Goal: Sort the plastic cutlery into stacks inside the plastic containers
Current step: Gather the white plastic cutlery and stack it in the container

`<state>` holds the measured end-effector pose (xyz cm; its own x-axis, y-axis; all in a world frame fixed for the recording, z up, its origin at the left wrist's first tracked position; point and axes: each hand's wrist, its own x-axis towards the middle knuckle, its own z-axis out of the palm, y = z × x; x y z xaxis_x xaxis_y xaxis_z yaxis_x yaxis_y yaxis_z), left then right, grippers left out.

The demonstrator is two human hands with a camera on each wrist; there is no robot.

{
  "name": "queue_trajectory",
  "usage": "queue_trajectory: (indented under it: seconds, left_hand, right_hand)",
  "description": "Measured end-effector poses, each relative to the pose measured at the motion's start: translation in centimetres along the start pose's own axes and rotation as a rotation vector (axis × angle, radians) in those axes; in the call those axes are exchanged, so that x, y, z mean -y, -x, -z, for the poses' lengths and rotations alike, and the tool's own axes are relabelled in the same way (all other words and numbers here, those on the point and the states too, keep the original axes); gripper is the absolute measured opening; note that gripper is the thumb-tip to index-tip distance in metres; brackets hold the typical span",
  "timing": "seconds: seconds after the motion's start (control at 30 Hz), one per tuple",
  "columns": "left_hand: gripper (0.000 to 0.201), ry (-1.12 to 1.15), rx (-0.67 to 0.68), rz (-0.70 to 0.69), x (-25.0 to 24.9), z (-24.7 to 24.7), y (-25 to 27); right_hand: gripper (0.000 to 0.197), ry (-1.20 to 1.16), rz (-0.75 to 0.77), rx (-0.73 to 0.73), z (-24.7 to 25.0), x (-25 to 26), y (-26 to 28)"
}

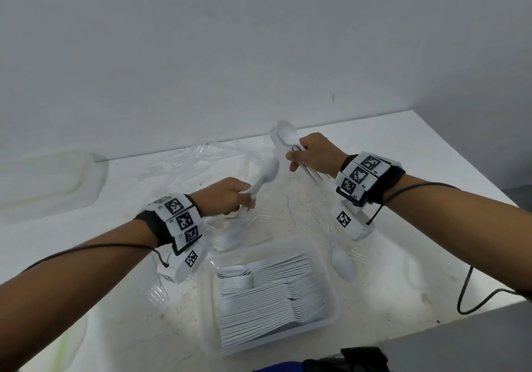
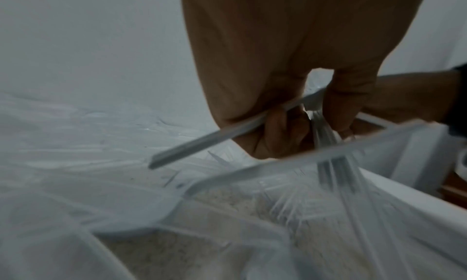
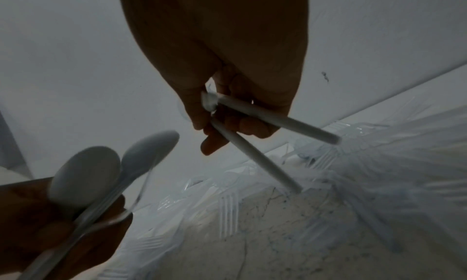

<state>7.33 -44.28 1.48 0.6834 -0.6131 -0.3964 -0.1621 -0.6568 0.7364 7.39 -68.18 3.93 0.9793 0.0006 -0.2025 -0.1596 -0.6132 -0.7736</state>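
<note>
Both hands are loaded and raised above the tabletop (image 1: 431, 153). The left hand (image 1: 223, 196) has its fingers (image 2: 285, 132) curled round white spoons (image 1: 266, 171), bowls pointing up and away towards the right hand, handles trailing back under the palm. The right hand (image 1: 315, 153) grips two more white spoons (image 1: 285, 135); its fingers (image 3: 242, 124) pinch them near the neck, and in the right wrist view the handles splay apart instead of lying nested.

The clear container (image 1: 331, 322) lies below and nearer the body than both sets of fingers, roughly midway between them, slightly closer to the left. Its stacked white cutlery (image 1: 267, 294) runs crosswise, long axes left to right. Judging by that, each held bundle would need swinging crosswise and lowering. Loose clear forks (image 3: 227, 210) litter the tabletop beyond the fingers.
</note>
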Motion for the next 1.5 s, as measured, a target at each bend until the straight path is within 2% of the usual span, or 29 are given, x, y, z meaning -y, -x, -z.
queue_trajectory:
  seconds: [0.17,0.27,0.53,0.8,1.0,1.17,1.33,1.43,1.5]
  left_hand:
    - [0.021,0.295,-0.096,0.033,0.4,1.1,1.1]
    - [0.014,0.426,-0.183,0.058,0.3,1.4,1.3]
    - [0.015,0.475,-0.334,0.099,-0.2,1.9,1.0]
    - [0.028,0.408,-0.332,0.018,-2.5,1.0,0.6]
    - [0.02,0.377,-0.301,-0.04,-1.7,1.1,0.9]
    - [0.013,0.367,-0.312,-0.031,-2.1,1.2,1.1]
    - [0.024,0.719,-0.405,0.127,-1.5,2.4,0.6]
    - [0.023,0.704,-0.531,0.113,-1.2,2.6,0.4]
    - [0.022,0.672,-0.525,0.07,-1.3,2.4,0.3]
  right_hand:
    - [0.025,-0.107,-0.102,0.042,-2.1,0.4,-0.1]
    - [0.016,-0.311,-0.185,0.108,-3.7,1.3,0.2]
    - [0.006,-0.528,-0.288,0.125,-5.7,3.4,0.0]
    - [0.015,-0.744,-0.15,0.142,-7.7,4.4,-0.1]
    - [0.015,-0.839,-0.179,0.104,-7.8,4.4,-0.4]
    - [0.016,-0.791,-0.19,0.174,-7.8,4.3,0.0]
    - [0.007,-0.841,-0.217,0.116,-7.2,4.5,-0.1]
    - [0.013,-0.883,-0.179,0.141,-7.4,4.8,0.3]
    - [0.019,-0.875,-0.149,0.164,-7.7,5.1,0.5]
